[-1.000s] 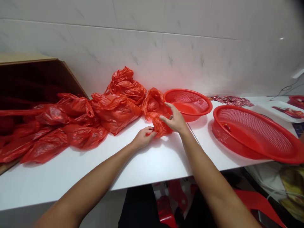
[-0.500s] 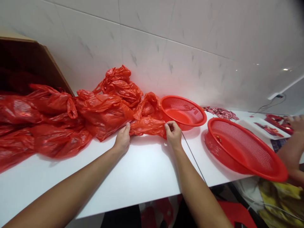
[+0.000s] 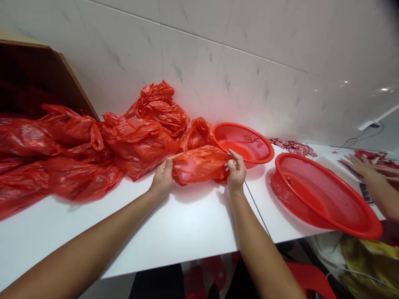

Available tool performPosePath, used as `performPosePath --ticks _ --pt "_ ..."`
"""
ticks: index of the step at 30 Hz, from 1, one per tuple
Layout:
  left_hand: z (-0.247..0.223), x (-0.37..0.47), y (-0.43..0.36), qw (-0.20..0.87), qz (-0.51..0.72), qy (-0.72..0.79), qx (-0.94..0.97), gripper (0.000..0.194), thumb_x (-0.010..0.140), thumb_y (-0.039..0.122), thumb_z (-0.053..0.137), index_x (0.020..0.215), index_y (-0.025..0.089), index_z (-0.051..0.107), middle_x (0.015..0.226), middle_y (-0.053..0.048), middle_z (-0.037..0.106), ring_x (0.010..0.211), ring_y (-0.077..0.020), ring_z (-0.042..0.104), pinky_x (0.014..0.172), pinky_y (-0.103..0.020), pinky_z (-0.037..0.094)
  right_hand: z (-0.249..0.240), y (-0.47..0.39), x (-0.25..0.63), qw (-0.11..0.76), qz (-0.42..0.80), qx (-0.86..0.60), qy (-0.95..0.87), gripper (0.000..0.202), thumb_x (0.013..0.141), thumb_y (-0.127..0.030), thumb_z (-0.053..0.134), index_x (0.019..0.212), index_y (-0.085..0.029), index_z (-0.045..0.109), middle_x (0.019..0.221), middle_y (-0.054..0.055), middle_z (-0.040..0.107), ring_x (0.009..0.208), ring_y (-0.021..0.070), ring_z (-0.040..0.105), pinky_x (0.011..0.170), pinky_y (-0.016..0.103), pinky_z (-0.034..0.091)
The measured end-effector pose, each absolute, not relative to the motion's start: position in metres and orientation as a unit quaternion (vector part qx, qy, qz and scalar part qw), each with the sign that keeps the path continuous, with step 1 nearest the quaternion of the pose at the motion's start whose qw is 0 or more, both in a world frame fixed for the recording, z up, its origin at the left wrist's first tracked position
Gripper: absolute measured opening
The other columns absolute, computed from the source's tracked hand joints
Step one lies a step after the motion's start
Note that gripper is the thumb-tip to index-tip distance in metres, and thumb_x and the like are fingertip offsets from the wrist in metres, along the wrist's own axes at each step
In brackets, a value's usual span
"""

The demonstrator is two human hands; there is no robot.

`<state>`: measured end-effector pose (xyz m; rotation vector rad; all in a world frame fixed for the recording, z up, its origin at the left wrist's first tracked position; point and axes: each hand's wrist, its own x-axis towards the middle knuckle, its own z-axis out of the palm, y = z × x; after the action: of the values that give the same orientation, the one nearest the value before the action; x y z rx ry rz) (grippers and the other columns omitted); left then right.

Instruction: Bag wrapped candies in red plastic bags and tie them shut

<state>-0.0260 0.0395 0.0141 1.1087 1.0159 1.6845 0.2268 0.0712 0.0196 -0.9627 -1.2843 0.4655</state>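
Between my hands, just above the white table (image 3: 174, 236), a red plastic bag (image 3: 199, 165) is stretched out sideways. My left hand (image 3: 162, 177) pinches its left end, thumb on top. At the other end, my right hand (image 3: 237, 171) grips the bag's edge between thumb and fingers, with the index finger raised. A pinkish patch shows through the bag's left part; what causes it I cannot make out. Right behind the held bag sits a small knotted red bag (image 3: 198, 132). Beside my left hand rests a large filled red bag (image 3: 140, 145).
More filled red bags (image 3: 75, 178) are piled at left before an open cardboard box (image 3: 67, 79). A small red colander (image 3: 258, 143) and a larger one (image 3: 327, 195) stand at right. Beyond lie patterned red pieces (image 3: 294, 146). Another person's hands (image 3: 364, 168) reach in at far right.
The held bag has been lifted and spread fuller, with its right end shifted right along with my right hand. The other person's hands have moved in further left.
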Motion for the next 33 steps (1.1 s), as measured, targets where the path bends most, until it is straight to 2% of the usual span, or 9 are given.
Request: performPosePath --ticks 4,6,10,12,15,18,22,27,33 --pt "0.02 -0.031 0.019 0.255 0.513 0.352 0.74 0.073 0.086 0.088 0.055 0.107 0.025 0.084 0.108 -0.014 0.082 0.101 -0.0311 0.076 0.093 -0.045 0.055 0.025 0.063 0.226 0.662 0.208 -0.39 -0.606 0.055 0.095 -0.056 0.051 0.137 -0.025 0.068 0.13 0.012 0.067 0.119 0.0291 0.065 0.1 0.044 0.053" --pt "0.023 -0.032 0.016 0.196 0.426 0.308 0.828 0.072 0.088 0.09 0.049 0.109 0.03 0.084 0.106 -0.012 0.083 0.09 -0.0283 0.076 0.087 -0.045 0.052 0.027 0.059 0.225 0.639 0.248 -0.349 -0.639 0.056 0.098 -0.06 0.045 0.133 -0.026 0.07 0.123 0.011 0.071 0.117 0.029 0.067 0.104 0.046 0.051" --pt "0.026 -0.035 0.02 0.118 0.32 0.34 0.876 0.076 0.082 0.095 0.047 0.094 0.031 0.084 0.078 -0.009 0.076 0.07 -0.0243 0.066 0.08 -0.043 0.046 0.026 0.057 0.225 0.626 0.289 -0.35 -0.634 0.07 0.104 -0.064 0.021 0.09 -0.025 0.077 0.092 0.009 0.07 0.092 0.0266 0.069 0.093 0.045 0.054" --pt "0.026 -0.036 0.024 0.09 0.301 0.367 0.875 0.074 0.083 0.094 0.046 0.079 0.029 0.081 0.065 -0.007 0.066 0.066 -0.0233 0.06 0.08 -0.043 0.044 0.025 0.061 0.226 0.652 0.271 -0.367 -0.605 0.063 0.102 -0.063 0.026 0.075 -0.025 0.069 0.085 0.009 0.064 0.088 0.0261 0.066 0.091 0.044 0.053" --pt "0.025 -0.036 0.027 0.062 0.308 0.406 0.858 0.064 0.097 0.074 0.044 0.067 0.027 0.074 0.065 -0.007 0.064 0.07 -0.023 0.059 0.09 -0.046 0.041 0.024 0.069 0.23 0.672 0.261 -0.37 -0.586 0.044 0.096 -0.059 0.044 0.069 -0.025 0.054 0.086 0.007 0.059 0.09 0.0251 0.062 0.092 0.042 0.051" --pt "0.02 -0.033 0.028 0.015 0.328 0.47 0.82 0.049 0.101 0.05 0.051 0.065 0.025 0.074 0.097 -0.01 0.076 0.095 -0.0283 0.067 0.106 -0.055 0.035 0.023 0.073 0.231 0.671 0.263 -0.377 -0.583 0.038 0.091 -0.054 0.053 0.069 -0.025 0.043 0.098 0.008 0.062 0.099 0.0254 0.063 0.099 0.043 0.05" --pt "0.012 -0.03 0.029 -0.024 0.317 0.498 0.807 0.019 0.086 0.038 0.071 0.076 0.023 0.074 0.143 -0.012 0.063 0.143 -0.0427 0.046 0.123 -0.063 0.025 0.023 0.072 0.226 0.65 0.269 -0.383 -0.598 0.042 0.084 -0.049 0.069 0.066 -0.025 0.041 0.11 0.01 0.066 0.112 0.0274 0.063 0.108 0.045 0.046" --pt "0.01 -0.03 0.033 -0.013 0.321 0.551 0.77 0.032 0.087 0.043 0.071 0.11 0.02 0.067 0.121 -0.018 0.061 0.119 -0.0403 0.058 0.106 -0.057 0.047 0.018 0.073 0.221 0.636 0.305 -0.378 -0.6 0.054 0.079 -0.042 0.078 0.061 -0.026 0.029 0.102 0.008 0.067 0.106 0.0254 0.065 0.103 0.043 0.048" --pt "0.02 -0.033 0.035 -0.015 0.415 0.542 0.731 0.038 0.087 0.044 0.072 0.115 0.02 0.059 0.114 -0.014 0.06 0.107 -0.0335 0.061 0.098 -0.048 0.051 0.012 0.081 0.228 0.617 0.353 -0.387 -0.588 0.054 0.08 -0.042 0.074 0.063 -0.026 0.025 0.107 0.012 0.073 0.105 0.0261 0.068 0.098 0.043 0.051"
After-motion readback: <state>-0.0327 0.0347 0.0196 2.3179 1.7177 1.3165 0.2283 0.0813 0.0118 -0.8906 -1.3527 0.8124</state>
